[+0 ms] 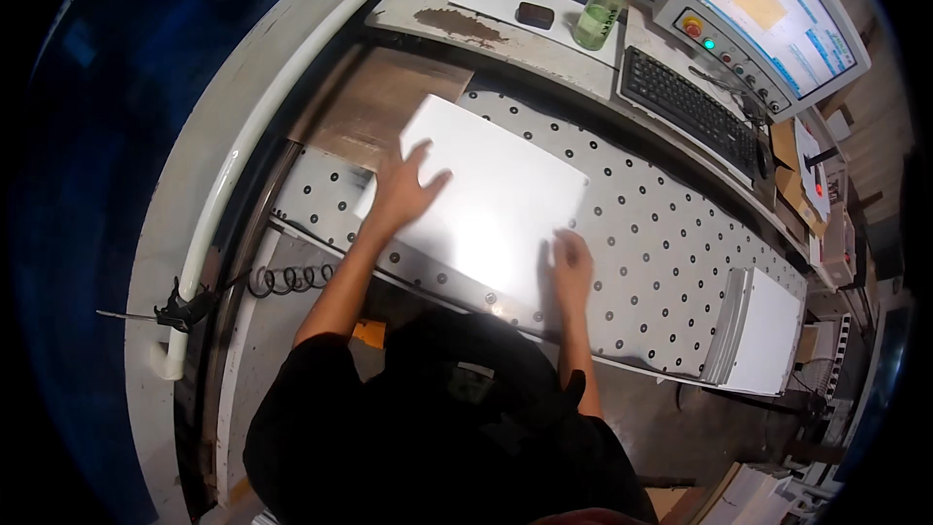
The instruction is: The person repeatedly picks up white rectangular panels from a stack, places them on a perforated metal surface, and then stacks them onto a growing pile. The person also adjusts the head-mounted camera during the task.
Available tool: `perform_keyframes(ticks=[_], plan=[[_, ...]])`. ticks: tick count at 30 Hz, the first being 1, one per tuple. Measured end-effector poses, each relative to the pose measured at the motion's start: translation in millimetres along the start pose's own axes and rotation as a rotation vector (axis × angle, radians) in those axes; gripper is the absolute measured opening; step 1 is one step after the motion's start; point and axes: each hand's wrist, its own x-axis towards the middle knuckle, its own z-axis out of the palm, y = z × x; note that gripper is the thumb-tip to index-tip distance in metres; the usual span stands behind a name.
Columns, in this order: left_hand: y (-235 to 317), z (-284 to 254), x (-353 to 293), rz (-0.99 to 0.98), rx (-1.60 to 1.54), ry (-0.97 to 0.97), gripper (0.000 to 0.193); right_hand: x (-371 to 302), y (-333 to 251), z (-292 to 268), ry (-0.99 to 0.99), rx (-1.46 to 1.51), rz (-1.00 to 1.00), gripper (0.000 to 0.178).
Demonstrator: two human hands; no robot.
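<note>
A plain white rectangular panel (486, 190) lies at a slant on a table dotted with black studs, its far left corner by a brown metal plate. My left hand (400, 191) is over the panel's left part, thumb and fingers spread apart. At the panel's right edge is my right hand (571, 267), its fingers bent and closed against that edge. The panel's surface is glossy, with a bright glare near its middle.
The studded table (641, 233) runs to the right, where a stack of white panels (753, 331) sits. Beyond it are a keyboard (690, 112), a green bottle (603, 8) and a monitor (777, 10). A white rail (253, 136) curves along the left; a black coiled cord (292, 280) hangs nearby.
</note>
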Motion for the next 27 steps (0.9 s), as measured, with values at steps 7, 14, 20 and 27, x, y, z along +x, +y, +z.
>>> perform_keyframes(ticks=[7, 14, 20, 27], plan=[[-79, 32, 13, 0.026, 0.257, 0.044, 0.079, 2, 11, 74, -0.117, -0.433, -0.462, 0.033], [-175, 49, 58, 0.004, 0.352, 0.184, 0.075, 3, 8, 92, -0.091, -0.630, -0.543, 0.028], [-195, 36, 88, 0.139, 0.221, 0.146, 0.057, 5, 7, 100, -0.053, -0.678, -0.506, 0.024], [-201, 37, 115, 0.212, 0.217, 0.143, 0.051, 7, 1, 106, -0.054, -0.737, -0.457, 0.025]])
